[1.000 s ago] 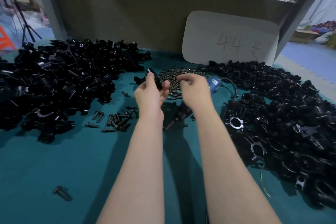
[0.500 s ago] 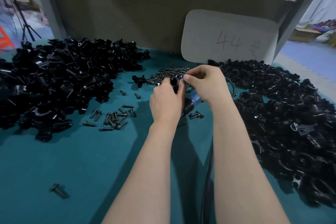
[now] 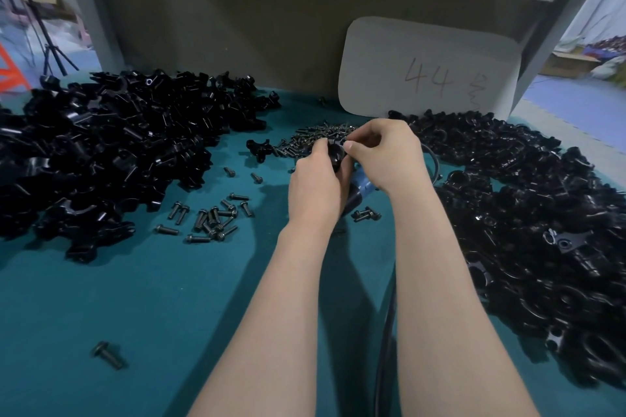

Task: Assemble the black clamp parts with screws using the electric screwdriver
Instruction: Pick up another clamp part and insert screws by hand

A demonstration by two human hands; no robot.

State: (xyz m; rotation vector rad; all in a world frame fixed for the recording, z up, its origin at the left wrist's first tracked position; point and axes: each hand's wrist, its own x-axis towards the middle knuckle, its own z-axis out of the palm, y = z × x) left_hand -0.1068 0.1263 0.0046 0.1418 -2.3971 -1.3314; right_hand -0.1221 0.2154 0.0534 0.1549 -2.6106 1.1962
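Note:
My left hand (image 3: 316, 186) grips a black clamp part (image 3: 336, 156) above the middle of the teal table. My right hand (image 3: 389, 156) meets it from the right, thumb and forefinger pinching a small screw at the part's top edge; the screw itself is mostly hidden. The electric screwdriver (image 3: 364, 185), blue and black, shows just beneath both hands, and its black cable (image 3: 384, 349) runs toward me between my forearms. A pile of small black screws (image 3: 301, 140) lies right behind the hands.
A large heap of black clamp parts (image 3: 101, 145) fills the left, another heap (image 3: 542, 220) the right. Loose screws (image 3: 213, 220) lie left of my hands, one screw (image 3: 108, 355) near the front. A grey card (image 3: 426, 71) leans on the back wall.
My right hand left the screw pile and came to the clamp part. My left hand moved right with the part, and both hands now work together over the screwdriver.

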